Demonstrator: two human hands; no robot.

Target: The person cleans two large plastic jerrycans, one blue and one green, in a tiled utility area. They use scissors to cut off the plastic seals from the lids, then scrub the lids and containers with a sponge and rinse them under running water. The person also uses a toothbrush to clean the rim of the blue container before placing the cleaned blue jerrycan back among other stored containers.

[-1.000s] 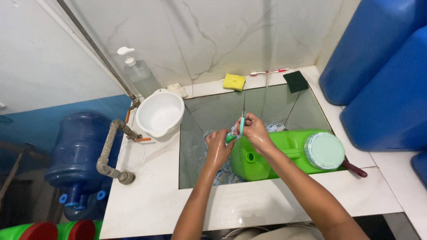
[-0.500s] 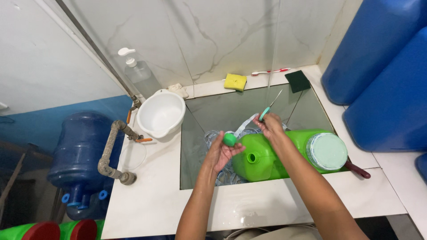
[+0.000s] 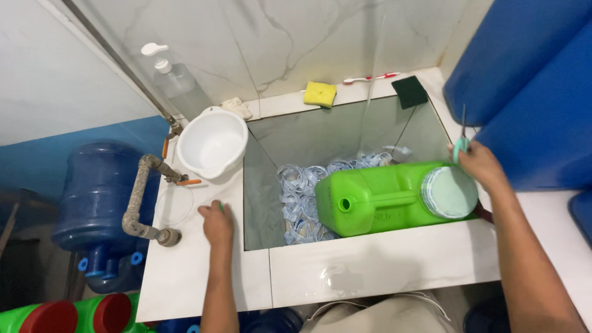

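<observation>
A green plastic jerrycan (image 3: pixel 382 197) lies on its side in a square tiled sink basin (image 3: pixel 308 135), its round open spout facing left and a pale round base to the right. Under it lies a heap of clear plastic seal rings (image 3: pixel 302 191). My left hand (image 3: pixel 216 223) rests on the white counter left of the basin, closed on a small green cap that barely shows. My right hand (image 3: pixel 478 161) is at the basin's right rim, holding scissors (image 3: pixel 461 140) with pale green handles, blades pointing up.
A white plastic bowl (image 3: pixel 213 142) sits at the basin's left corner beside a pipe with taps (image 3: pixel 145 197). A soap pump bottle (image 3: pixel 169 77), yellow sponge (image 3: pixel 319 94), dark scouring pad (image 3: pixel 409 91) and toothbrush (image 3: pixel 370 78) line the back ledge. Blue drums (image 3: pixel 530 80) stand right; a blue water jug (image 3: pixel 98 197) left.
Both hands have left the jerrycan's spout. My left hand carried the green cap out to the left counter; my right hand swung the scissors to the basin's right rim.
</observation>
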